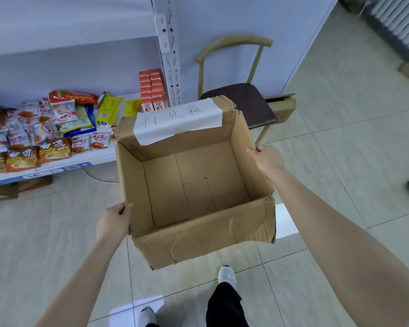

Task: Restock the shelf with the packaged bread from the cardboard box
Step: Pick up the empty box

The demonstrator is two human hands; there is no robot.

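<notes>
I hold an open cardboard box (206,234) in the air above the tiled floor. Its inside shows only bare cardboard, and a white paper label with handwriting is stuck over its far rim. My left hand (113,221) grips the box's near left corner. My right hand (267,159) grips the top of its right wall. To the left, the low white shelf (57,166) carries many packaged goods (45,128), among them bread packets in white and red wrappers and orange noodle bags.
A stack of small red and white cartons (152,90) stands at the shelf's right end by the white upright post (170,55). Behind the box is a chair (241,95) with a dark seat. My feet (227,276) are on the floor below.
</notes>
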